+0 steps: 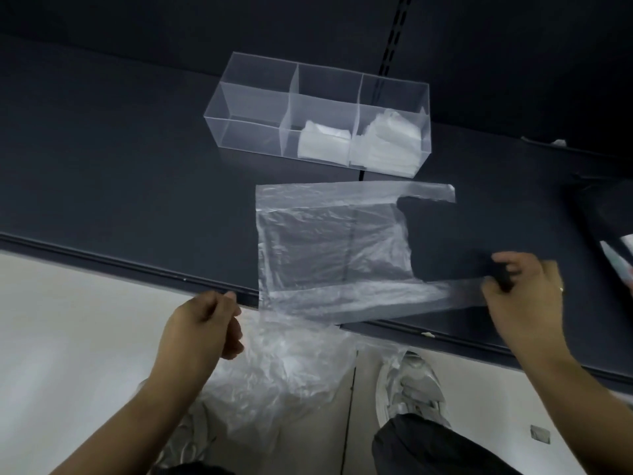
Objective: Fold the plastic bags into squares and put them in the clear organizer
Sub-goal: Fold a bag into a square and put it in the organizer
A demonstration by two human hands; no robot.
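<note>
One plastic bag (329, 248), clear, lies flat on the dark table (137, 186). Its two handle strips point right, and its near edge runs over the table's front edge.

We log the right hand (524, 296) at the end of the near handle strip, fingers curled and thumb closed on the film, pinching it. We count one ring (560, 289) on this hand.

We log the left hand (202, 327) at the table's front edge, just beside the bag's near left corner, with its fingers curled. Whether it grips any film we cannot tell.

One clear organizer (253, 97), three compartments in a row, stands on the table behind the bag and apart from it.
- Middle compartment: we note a small stack of folded bags (323, 144).
- Right compartment: we note a taller stack of folded bags (387, 138), its top one loosely puffed.

One heap of crumpled bags (284, 365) shows below the table edge against the pale floor (68, 320). We place it between the left hand and a grey shoe (411, 389).
</note>
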